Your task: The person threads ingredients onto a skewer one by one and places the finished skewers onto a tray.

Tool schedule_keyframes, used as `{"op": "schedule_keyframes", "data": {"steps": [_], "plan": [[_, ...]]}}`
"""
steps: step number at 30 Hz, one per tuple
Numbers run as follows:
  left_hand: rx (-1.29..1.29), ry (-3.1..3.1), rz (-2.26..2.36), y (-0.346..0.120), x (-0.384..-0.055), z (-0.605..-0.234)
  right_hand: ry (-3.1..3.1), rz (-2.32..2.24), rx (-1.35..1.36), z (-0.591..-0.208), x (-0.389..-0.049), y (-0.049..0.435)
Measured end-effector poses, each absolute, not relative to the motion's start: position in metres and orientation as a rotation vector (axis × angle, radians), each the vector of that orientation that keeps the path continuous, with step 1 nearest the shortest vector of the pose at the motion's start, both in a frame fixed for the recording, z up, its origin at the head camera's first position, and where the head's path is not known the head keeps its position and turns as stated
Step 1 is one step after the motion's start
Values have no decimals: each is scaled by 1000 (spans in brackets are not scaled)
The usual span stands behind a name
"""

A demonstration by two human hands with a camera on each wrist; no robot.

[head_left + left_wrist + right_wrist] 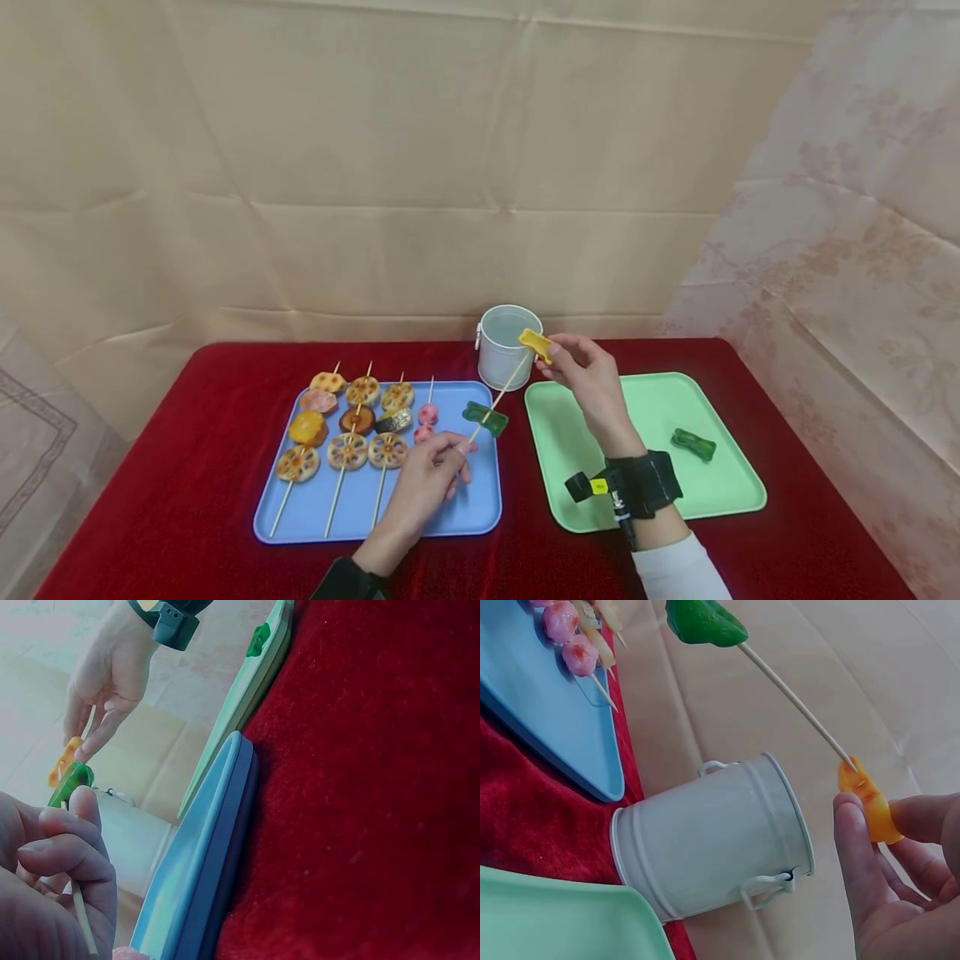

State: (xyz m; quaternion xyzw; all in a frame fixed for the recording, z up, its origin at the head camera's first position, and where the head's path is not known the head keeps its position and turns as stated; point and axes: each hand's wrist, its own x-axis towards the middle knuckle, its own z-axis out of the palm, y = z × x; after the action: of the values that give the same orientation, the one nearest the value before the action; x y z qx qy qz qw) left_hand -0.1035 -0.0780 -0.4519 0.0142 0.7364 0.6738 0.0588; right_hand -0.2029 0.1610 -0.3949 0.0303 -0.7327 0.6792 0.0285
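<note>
My left hand [429,482] pinches a thin wooden skewer [513,377] low down, above the right part of the blue tray [468,521]. A green pepper-like piece [486,418] is threaded on this skewer, just above the fingers. In my right hand [591,385], a yellow-orange piece [871,808] of similar folded shape is pinched between thumb and fingers. The skewer's tip meets that piece in the right wrist view; how deep it goes cannot be told. The left wrist view shows the curled left fingers [71,851] around the stick.
Several loaded skewers, with lotus-root slices [347,452] and pink balls [427,414] among them, lie on the blue tray. A white metal bucket [504,362] stands behind, between the trays. Another green piece [693,444] lies on the green tray [720,500]. Red cloth [187,467] covers the table.
</note>
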Motion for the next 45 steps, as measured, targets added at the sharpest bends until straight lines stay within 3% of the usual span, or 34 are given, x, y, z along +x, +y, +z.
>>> {"op": "schedule_keyframes", "data": {"steps": [45], "plan": [[-31, 2151, 2093, -78, -104, -455, -2356, 2101, 342, -404, -201, 151]]}}
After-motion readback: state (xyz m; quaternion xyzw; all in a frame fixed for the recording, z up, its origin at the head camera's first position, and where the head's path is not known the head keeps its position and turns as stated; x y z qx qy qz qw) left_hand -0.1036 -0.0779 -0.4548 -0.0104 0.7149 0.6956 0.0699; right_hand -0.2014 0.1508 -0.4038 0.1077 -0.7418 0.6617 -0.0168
